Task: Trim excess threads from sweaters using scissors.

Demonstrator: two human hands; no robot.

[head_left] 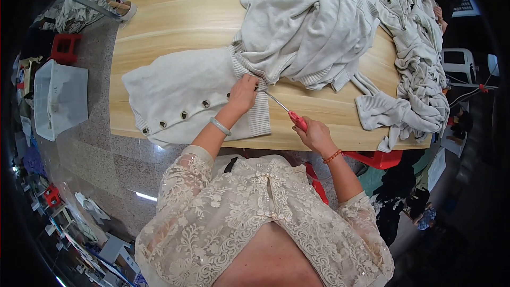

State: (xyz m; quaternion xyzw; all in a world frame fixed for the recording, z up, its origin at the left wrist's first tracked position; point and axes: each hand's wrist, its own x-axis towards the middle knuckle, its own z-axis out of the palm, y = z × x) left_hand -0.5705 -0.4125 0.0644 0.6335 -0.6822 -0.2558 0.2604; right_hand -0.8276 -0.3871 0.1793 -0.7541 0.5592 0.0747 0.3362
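So from my end I'm seeing a pale cardigan (186,79) lying spread out on the wood-grain table (175,18), left of centre along the near edge; at least 4 dark buttons (205,104) are running up it in a slanting row; the left hand (243,94) is resting on the knit at the top of that row, by a ribbed band, and I honestly can't tell if its fingers are pinching or just pressing; the right hand (317,138) is gripping a red-handled tool (298,122), its thin metal shaft pointing up-left toward the other hand; the 2 hands are sitting apart; a big heap of pale knitwear (313,26) is slouching just beyond, and a 2nd pile (419,48) is sprawling down the table's right side; on the floor at left, a whitish bin (61,98) is standing near a red stool (65,48).
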